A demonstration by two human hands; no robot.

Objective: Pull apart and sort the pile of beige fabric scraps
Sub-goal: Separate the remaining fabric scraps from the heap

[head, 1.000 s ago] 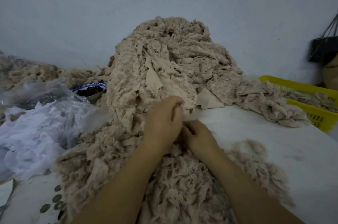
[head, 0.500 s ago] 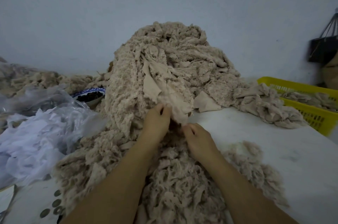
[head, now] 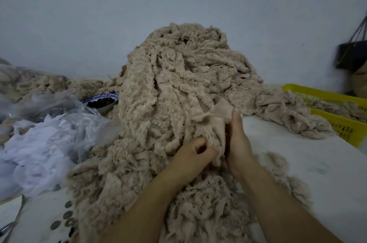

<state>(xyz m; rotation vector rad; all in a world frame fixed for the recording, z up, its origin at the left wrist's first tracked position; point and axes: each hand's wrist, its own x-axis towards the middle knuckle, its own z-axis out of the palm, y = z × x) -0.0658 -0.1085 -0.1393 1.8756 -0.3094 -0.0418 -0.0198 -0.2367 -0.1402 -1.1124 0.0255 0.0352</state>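
Gripping a single beige scrap (head: 215,131) at the foot of the pile (head: 178,84), my left hand (head: 195,152) had its fingers curled round the cloth's lower edge as I watched over the head camera. My right hand (head: 237,139) stood edge-on against the scrap's far side, fingers straight and pointing up. Its thumb was hidden behind the cloth, so I could not tell whether it pinched or only pressed.

I judged this to be the pulling-apart step, with one piece part-raised but its fringe seemingly still caught in the heap. The next move would call for a steady draw towards me, or the hands parting, until the tangle let go. Then would come a choice of where the piece belonged.

The pile rose against the pale wall (head: 198,0) and spilled down over the white table (head: 307,159) to both forearms. A lower spread of shreds lay beneath them. To the right, a yellow basket (head: 337,121) held more beige cloth, with a strand of scraps trailing up to it. To the left sat a clear plastic bag (head: 59,129) of white cuttings and a blue-rimmed bowl (head: 100,97), half buried, its dark contents unclear.

A dark bag (head: 349,56) hung at the right edge, cut off and blurred. Round spots at the lower left were too dim to name.
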